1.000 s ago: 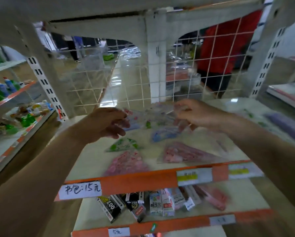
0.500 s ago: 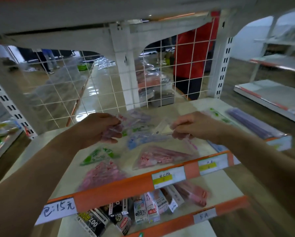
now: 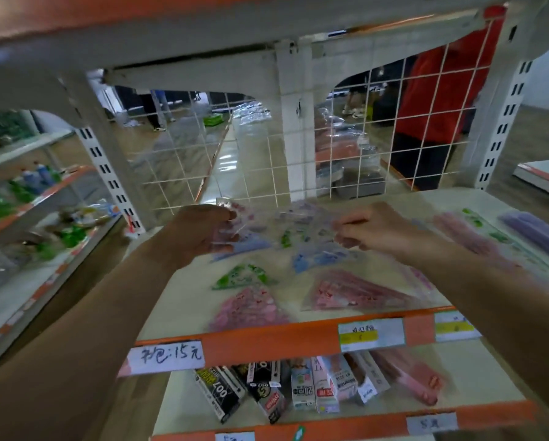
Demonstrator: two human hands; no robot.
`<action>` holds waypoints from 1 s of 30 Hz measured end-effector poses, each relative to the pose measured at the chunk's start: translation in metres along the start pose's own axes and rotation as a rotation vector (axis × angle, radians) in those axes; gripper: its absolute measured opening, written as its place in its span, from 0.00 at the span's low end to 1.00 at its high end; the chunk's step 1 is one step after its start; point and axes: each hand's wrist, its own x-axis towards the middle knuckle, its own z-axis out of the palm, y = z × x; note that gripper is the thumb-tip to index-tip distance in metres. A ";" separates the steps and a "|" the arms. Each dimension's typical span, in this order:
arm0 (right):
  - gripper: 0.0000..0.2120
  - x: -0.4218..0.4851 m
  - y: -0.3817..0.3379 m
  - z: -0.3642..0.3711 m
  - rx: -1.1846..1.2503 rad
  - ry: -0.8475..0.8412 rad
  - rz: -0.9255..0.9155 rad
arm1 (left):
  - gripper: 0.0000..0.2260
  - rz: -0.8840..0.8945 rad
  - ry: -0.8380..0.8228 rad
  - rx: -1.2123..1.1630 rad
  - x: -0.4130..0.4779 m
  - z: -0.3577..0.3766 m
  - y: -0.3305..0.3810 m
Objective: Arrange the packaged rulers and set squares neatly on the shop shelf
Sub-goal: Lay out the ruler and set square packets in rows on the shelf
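The single wide-angle view sits on the person's head and looks forward and down into the white metal shop shelf with an orange front strip [image 3: 267,340], so near that both forearms run in from the bottom corners. The left hand [image 3: 200,233] and right hand [image 3: 375,230] hold a clear plastic packet with pastel print [image 3: 286,221] at mid-frame, before the white wire-grid back panel [image 3: 346,173]; the straight edges bow towards the borders

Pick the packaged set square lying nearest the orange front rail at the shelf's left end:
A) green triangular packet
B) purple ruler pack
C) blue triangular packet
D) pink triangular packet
D: the pink triangular plastic packet lies just behind the orange front rail, and the green triangular packet lies farther back.
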 end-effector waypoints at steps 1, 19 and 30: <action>0.08 0.004 -0.004 0.008 -0.001 -0.003 -0.020 | 0.03 0.005 0.016 -0.020 -0.002 -0.006 -0.001; 0.08 0.128 -0.055 0.114 -0.173 0.112 -0.122 | 0.07 -0.037 0.253 -0.169 -0.006 -0.080 -0.022; 0.12 0.153 -0.052 0.123 -0.247 -0.016 -0.193 | 0.05 -0.088 0.137 -0.180 0.012 -0.077 -0.029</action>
